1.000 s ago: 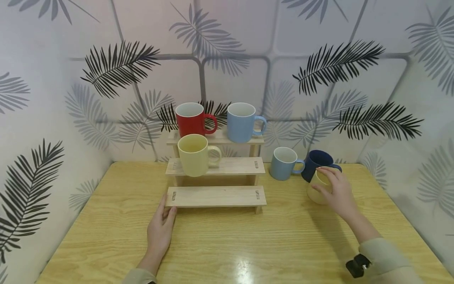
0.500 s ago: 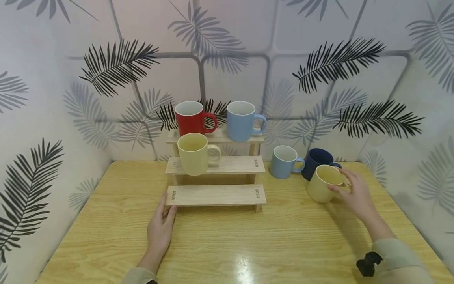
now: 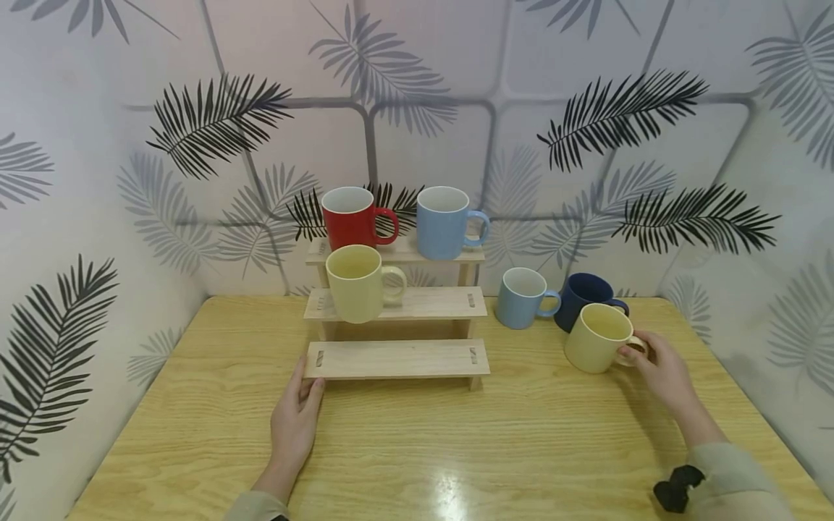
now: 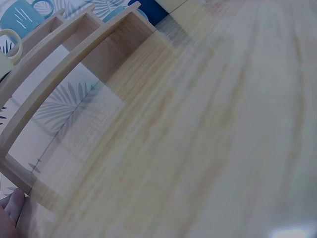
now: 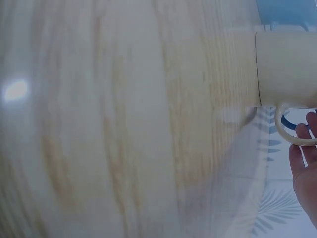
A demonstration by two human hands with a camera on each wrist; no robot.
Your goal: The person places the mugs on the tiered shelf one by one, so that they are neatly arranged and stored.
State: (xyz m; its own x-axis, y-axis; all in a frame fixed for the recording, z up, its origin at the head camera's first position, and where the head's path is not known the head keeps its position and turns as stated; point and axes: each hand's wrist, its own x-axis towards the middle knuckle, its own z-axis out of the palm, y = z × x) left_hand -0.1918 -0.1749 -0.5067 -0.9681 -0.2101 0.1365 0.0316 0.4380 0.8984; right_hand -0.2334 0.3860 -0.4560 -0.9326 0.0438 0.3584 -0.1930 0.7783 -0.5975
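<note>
At the right of the table stands a yellow mug point(image 3: 591, 340), upright. My right hand point(image 3: 666, 369) pinches its handle; in the right wrist view the fingertips point(image 5: 301, 131) are at the handle loop. A three-step wooden shelf point(image 3: 399, 359) stands in the middle. My left hand point(image 3: 295, 420) grips the left end of its lowest step, with only fingertips showing in the left wrist view. On the top step sit a red mug point(image 3: 352, 224) and a light blue mug point(image 3: 441, 228); another yellow mug point(image 3: 355, 289) sits at the left of the middle step.
Between shelf and held mug, a second light blue mug point(image 3: 519, 304) stands on the wooden table point(image 3: 417, 449). A dark blue mug point(image 3: 576, 297) is just behind the held one, partly hidden by it. A leaf-patterned wall point(image 3: 430, 87) closes off the back and sides.
My right hand has shifted from over the rim of the yellow mug to its handle, on the right. The handle has come into sight. My left hand stays at the shelf.
</note>
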